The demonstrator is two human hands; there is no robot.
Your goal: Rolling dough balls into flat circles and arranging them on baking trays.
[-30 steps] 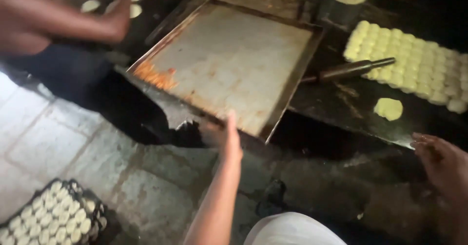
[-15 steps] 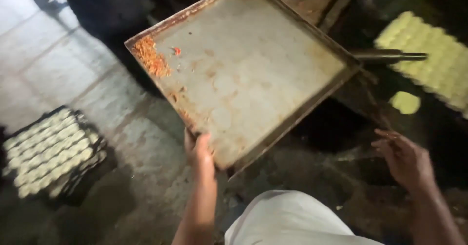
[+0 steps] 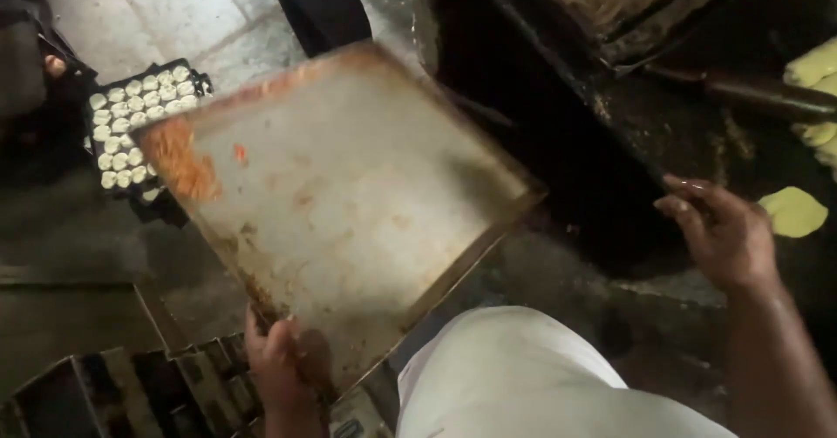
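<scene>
My left hand (image 3: 281,364) grips the near edge of a large, worn metal baking tray (image 3: 349,194), holding it up over the floor. The tray is bare except for orange crumbs along its far left edge. Over at the right, my right hand (image 3: 722,233) hovers with fingers apart and holds nothing, close to the edge of a dark worktop (image 3: 663,115). A flat yellow dough piece (image 3: 792,211) lies just right of that hand. My white-clad knee (image 3: 523,377) shows at the bottom.
A dark tray of several small pale dough rounds (image 3: 139,124) sits on the tiled floor at left. A dark rolling pin (image 3: 750,94) lies on the worktop, with more yellow dough (image 3: 815,98) at the right edge. Another person's dark legs (image 3: 318,2) stand at top. Stacked trays (image 3: 131,394) fill the lower left.
The tray has come off the worktop and swung left and toward me, now over the floor. My left hand kept hold of its edge. My right hand rose toward the worktop edge.
</scene>
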